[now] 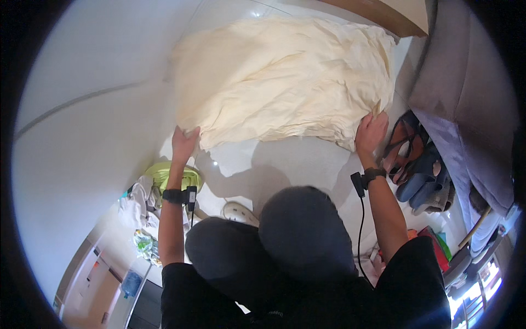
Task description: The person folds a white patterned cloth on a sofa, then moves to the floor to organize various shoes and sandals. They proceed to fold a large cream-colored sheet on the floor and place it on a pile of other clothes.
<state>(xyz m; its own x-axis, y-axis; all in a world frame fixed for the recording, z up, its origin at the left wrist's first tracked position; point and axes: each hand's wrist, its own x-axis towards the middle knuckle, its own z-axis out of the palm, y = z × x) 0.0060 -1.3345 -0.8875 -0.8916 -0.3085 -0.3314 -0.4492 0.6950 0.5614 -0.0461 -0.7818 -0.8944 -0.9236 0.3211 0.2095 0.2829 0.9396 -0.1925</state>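
A wrinkled cream cloth (283, 82) lies spread over the pale tiled floor (271, 168) in front of my knees. My left hand (185, 142) pinches its near left corner between thumb and fingers. At the near right corner, my right hand (372, 130) grips a gathered fold, with a small peak of fabric rising above the fingers. Creases run slantwise across the middle, and the near edge is bunched between my hands. The fabric's underside is hidden.
A green basin (181, 174) and crumpled pale cloth (137, 203) sit by my left forearm. Sandals (404, 144) and dark slippers (421, 177) lie at right beside grey draped fabric (456, 74). A wooden furniture edge (382, 16) borders the far right. A cable hangs from my right wristband (372, 177).
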